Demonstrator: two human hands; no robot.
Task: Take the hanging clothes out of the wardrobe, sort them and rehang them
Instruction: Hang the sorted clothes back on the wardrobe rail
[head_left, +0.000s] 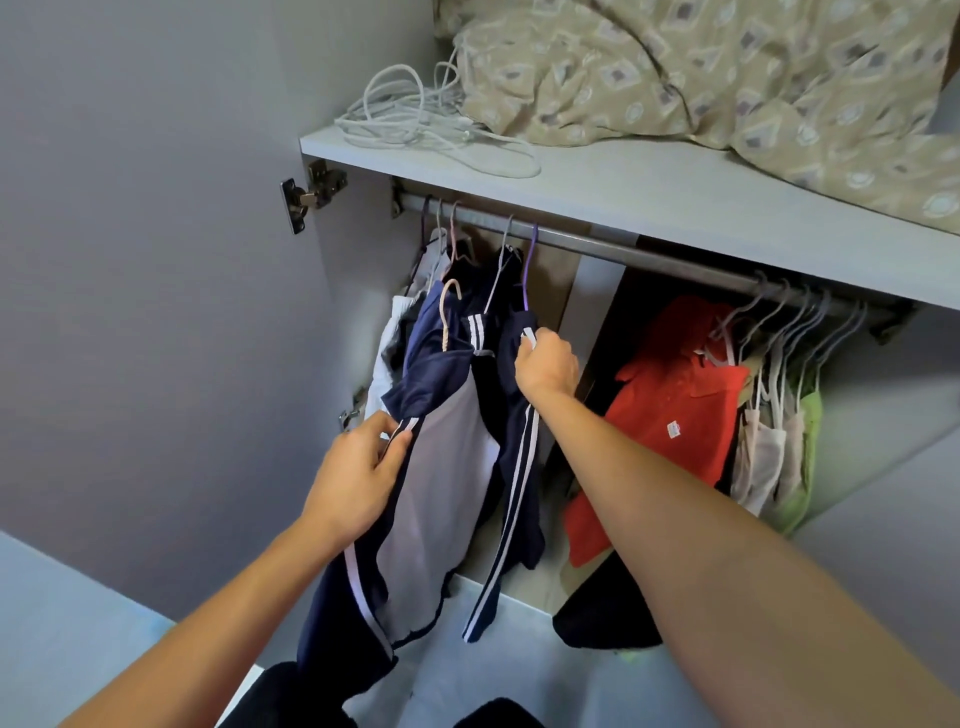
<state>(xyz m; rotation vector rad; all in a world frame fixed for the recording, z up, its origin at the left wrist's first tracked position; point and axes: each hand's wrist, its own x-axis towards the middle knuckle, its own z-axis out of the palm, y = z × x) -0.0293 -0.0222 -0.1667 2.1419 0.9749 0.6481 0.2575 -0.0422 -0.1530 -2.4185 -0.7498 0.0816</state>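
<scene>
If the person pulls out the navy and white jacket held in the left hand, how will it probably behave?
The navy and white jacket probably stays floppy: it drapes in folds below the left hand. It looks light and thin. Its pink hanger is off the rail, so it may slip free.

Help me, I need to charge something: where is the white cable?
In the head view, the coiled white cable lies at the left end of the wardrobe shelf, against the patterned bedding, above the rail.

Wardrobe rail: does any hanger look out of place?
Yes. One pink hanger is not on the rail: its hook points up freely below it, among the navy clothes beside the left hand.
</scene>
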